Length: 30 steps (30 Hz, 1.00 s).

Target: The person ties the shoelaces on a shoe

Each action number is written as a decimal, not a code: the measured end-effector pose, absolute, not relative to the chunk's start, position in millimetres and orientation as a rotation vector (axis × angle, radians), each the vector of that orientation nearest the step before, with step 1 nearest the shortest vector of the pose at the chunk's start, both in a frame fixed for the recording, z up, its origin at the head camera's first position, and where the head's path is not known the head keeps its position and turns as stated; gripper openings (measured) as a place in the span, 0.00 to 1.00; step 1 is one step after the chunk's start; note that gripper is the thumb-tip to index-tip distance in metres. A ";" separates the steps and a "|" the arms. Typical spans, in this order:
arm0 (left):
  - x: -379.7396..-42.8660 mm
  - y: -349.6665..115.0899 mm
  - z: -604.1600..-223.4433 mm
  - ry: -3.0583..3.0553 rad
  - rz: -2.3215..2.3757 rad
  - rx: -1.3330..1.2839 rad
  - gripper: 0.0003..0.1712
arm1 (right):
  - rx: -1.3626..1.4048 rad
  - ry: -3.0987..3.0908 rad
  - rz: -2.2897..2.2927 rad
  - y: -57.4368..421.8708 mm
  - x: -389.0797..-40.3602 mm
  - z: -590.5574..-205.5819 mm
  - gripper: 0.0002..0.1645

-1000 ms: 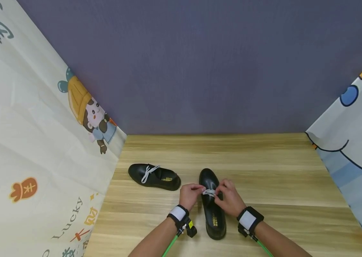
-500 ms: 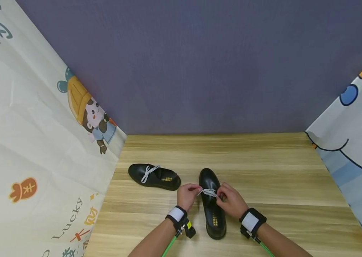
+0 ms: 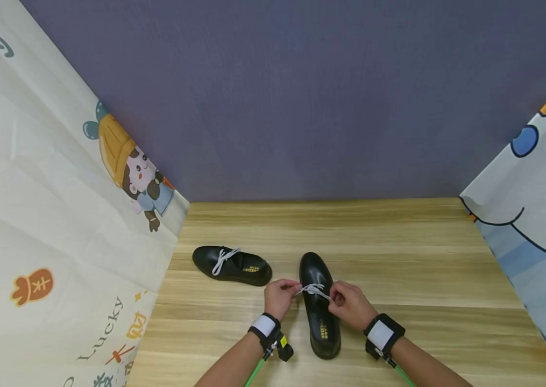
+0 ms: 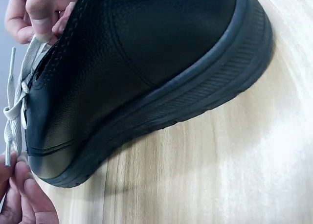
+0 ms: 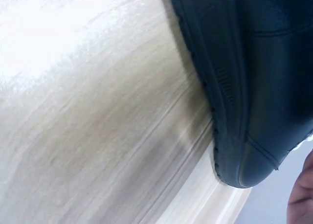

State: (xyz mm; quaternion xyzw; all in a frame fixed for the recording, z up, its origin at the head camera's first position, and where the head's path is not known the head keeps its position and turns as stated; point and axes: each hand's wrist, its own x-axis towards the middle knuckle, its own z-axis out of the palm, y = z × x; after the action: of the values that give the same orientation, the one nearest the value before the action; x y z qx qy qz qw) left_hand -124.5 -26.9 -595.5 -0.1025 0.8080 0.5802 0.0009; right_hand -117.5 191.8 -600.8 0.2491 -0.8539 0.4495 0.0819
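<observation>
A black leather shoe (image 3: 314, 269) with a white shoelace (image 3: 315, 289) stands upright on the wooden surface, toe pointing away from me. To its left, my left hand (image 3: 279, 300) pinches one end of the lace between thumb and fingers. On the other side my right hand (image 3: 352, 306) pinches the opposite part, drawn out over the shoe's right edge. A bow-like knot with loose tips shows in the lace (image 4: 18, 101) in the left wrist view. The right wrist view catches the shoe's side (image 5: 259, 87) and a sliver of the right hand (image 5: 301, 192); its fingertips are hidden.
A second black shoe (image 3: 250, 271) with a tied white lace lies to the left, toe pointing left. The wooden surface (image 3: 413, 258) meets a dark grey-purple backdrop (image 3: 302, 107). Printed white sheets bound the left (image 3: 59, 215) and right (image 3: 534, 199) sides.
Both hands have moved apart, left hand leftward and right hand right and slightly nearer, and the lace between them is stretched out wider. The shoes stay in place.
</observation>
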 end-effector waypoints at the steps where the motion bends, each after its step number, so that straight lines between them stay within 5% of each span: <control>1: -124.6 -27.3 -595.9 2.530 1.827 -0.322 0.04 | 0.747 -2.546 1.349 192.0 -117.8 -600.8 0.19; 7: -125.8 -30.2 -602.3 2.530 1.837 -0.230 0.10 | 0.816 -2.487 1.425 193.9 -120.3 -603.2 0.16; 15: -124.9 -32.7 -604.1 2.663 1.742 -0.131 0.04 | 0.819 -2.394 1.396 197.2 -120.5 -606.5 0.17; 30: -125.1 -31.9 -605.4 2.517 1.861 -0.250 0.05 | 0.834 -2.414 1.330 201.0 -121.5 -606.2 0.16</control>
State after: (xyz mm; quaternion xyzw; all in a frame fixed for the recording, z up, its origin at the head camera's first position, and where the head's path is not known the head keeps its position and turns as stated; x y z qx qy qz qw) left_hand -125.1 -31.9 -605.4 -0.0797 0.8016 0.5925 0.0008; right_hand -121.5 201.0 -606.2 0.2871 -0.8311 0.4579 0.1308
